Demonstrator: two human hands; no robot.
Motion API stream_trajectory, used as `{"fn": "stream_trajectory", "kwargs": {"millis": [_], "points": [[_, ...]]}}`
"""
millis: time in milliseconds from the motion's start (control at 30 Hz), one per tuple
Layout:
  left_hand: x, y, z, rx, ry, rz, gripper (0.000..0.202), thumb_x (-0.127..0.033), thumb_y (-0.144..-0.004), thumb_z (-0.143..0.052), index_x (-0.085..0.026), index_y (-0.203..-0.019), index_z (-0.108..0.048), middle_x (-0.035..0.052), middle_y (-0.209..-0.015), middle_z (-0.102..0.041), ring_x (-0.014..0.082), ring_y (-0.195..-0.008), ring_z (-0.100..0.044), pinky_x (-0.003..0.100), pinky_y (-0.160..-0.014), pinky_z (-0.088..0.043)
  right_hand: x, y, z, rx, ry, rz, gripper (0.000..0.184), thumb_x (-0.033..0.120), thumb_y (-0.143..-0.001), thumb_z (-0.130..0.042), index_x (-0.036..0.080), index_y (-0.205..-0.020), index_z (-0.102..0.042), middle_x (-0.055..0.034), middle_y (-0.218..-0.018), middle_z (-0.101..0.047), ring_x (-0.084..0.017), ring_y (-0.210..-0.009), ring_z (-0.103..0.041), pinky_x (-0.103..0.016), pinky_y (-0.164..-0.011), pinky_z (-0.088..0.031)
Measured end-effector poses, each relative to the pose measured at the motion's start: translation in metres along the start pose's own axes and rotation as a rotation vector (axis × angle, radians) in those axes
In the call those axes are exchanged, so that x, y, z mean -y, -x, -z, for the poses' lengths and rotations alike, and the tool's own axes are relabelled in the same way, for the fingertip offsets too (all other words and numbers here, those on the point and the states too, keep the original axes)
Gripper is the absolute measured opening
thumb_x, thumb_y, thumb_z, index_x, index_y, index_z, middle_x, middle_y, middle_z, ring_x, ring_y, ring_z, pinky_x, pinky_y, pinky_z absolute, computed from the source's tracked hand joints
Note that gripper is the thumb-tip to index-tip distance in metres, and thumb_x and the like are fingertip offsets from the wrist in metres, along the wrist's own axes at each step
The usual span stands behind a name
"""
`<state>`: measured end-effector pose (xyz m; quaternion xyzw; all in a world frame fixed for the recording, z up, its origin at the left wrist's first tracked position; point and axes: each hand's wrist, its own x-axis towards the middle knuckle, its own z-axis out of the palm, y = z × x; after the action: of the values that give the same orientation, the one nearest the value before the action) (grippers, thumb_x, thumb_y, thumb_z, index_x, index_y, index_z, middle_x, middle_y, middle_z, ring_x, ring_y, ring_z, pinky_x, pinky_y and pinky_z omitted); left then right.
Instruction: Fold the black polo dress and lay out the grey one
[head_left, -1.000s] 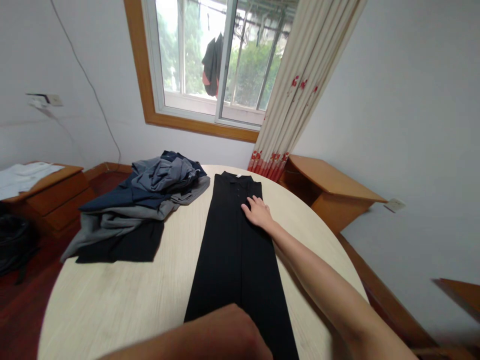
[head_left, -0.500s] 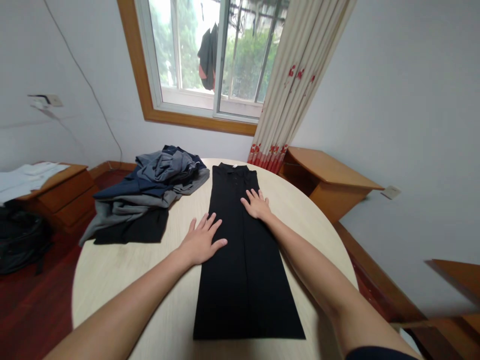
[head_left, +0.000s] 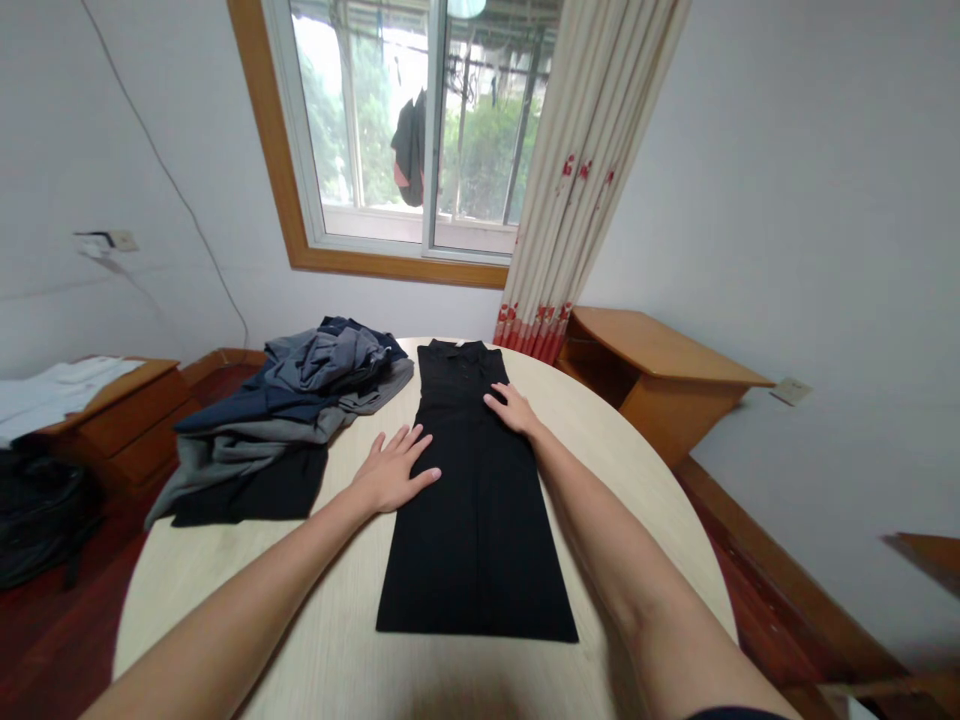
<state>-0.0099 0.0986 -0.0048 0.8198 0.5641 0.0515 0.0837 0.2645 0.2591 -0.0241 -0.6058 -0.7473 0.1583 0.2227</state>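
Observation:
A black collared shirt (head_left: 480, 540), its sides folded in to a long narrow strip, lies flat on the round pale wooden table (head_left: 622, 450). Its collar points toward the window and its straight hem toward me. My left hand (head_left: 394, 472) rests with fingers spread at the shirt's left edge, partly on the cloth and partly on the tabletop. Farther up, my right hand (head_left: 514, 408) lies flat on the right edge below the collar, fingers stretched out. Neither hand grips anything.
A heap of grey, navy and black clothes (head_left: 300, 390) covers the table's left side. Beyond the table are a window (head_left: 420, 130), a patterned curtain (head_left: 577, 170) and a wooden desk (head_left: 660, 350). A drawer cabinet (head_left: 127, 420) and a black backpack (head_left: 45, 510) stand at left.
The view has tilted up slightly, showing more of the window top. Both hands stay at nearly the same places on the shirt, which keeps its folded shape.

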Motion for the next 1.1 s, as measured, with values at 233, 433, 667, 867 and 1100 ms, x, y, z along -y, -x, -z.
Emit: {"fn": "stream_trajectory", "kwargs": {"millis": [233,433,667,867,1100], "points": [[-0.019,0.029,-0.003,0.048,-0.051,0.012,0.085,-0.072,-0.094,-0.029,-0.016,-0.158,-0.022,0.0137,-0.164,-0.006,0.0335,-0.152,-0.003,0.059,-0.120,-0.009,-0.010,0.070,0.013,-0.004,-0.111,0.169,0.067,0.057,-0.088,-0.059,0.018,-0.142,-0.054,-0.0151,-0.155,-0.042,-0.028,-0.146,-0.034,-0.047,-0.120,-0.024],[-0.015,0.037,0.003,0.101,-0.054,-0.022,0.092,-0.076,-0.091,-0.032,-0.016,-0.159,-0.019,0.0148,-0.164,-0.003,0.0348,-0.152,-0.002,0.062,-0.118,-0.008,0.026,0.154,0.017,0.125,0.072,0.219,0.061,0.055,-0.093,-0.054,0.023,-0.145,-0.051,-0.0139,-0.159,-0.033,-0.033,-0.149,-0.025,-0.064,-0.118,-0.011],[0.000,0.043,0.011,0.131,-0.018,-0.016,0.092,-0.076,-0.089,-0.040,-0.020,-0.159,-0.022,0.0152,-0.165,-0.005,0.0382,-0.152,-0.003,0.068,-0.115,-0.008,0.021,0.174,0.025,0.116,-0.021,0.255,0.054,0.049,-0.090,-0.060,0.019,-0.136,-0.060,-0.0160,-0.153,-0.044,-0.032,-0.144,-0.036,-0.057,-0.119,-0.021],[-0.025,0.067,0.021,0.047,0.113,-0.356,0.067,-0.061,-0.082,-0.070,-0.022,-0.136,-0.059,0.0155,-0.151,-0.046,0.0349,-0.140,-0.038,0.052,-0.114,-0.029,0.009,0.167,0.036,0.022,-0.114,0.322,0.035,0.036,-0.087,-0.065,0.017,-0.116,-0.071,-0.0153,-0.128,-0.063,-0.027,-0.120,-0.058,-0.046,-0.108,-0.040],[-0.055,0.088,0.040,0.363,0.230,-0.555,0.038,-0.037,-0.059,-0.094,-0.021,-0.086,-0.074,-0.0003,-0.085,-0.067,0.0178,-0.082,-0.060,0.024,-0.069,-0.043,0.020,0.182,0.053,0.174,-0.087,0.264,0.022,0.026,-0.080,-0.071,0.016,-0.099,-0.073,-0.0085,-0.099,-0.064,-0.020,-0.089,-0.060,-0.034,-0.083,-0.048]]}}
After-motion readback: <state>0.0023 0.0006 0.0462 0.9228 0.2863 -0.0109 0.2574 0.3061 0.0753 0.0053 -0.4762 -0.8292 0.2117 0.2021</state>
